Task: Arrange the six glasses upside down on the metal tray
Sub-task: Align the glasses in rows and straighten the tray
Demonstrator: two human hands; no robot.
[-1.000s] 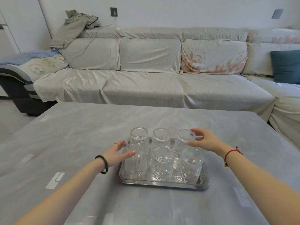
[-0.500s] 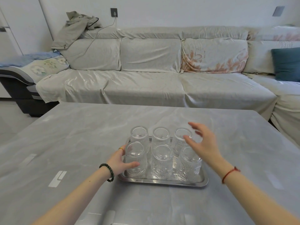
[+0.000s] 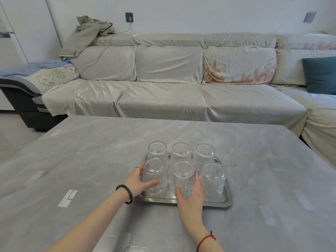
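Left hand point(image 3: 136, 182) cups the near-left glass point(image 3: 154, 176) and right hand point(image 3: 190, 194) wraps the near-middle glass point(image 3: 182, 179), all six inverted on the metal tray point(image 3: 228, 200), so final straightening seems underway, needing only gentle nudges.

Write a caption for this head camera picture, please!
Six upside-down glasses on a metal tray; left hand and right hand each cup a front glass.
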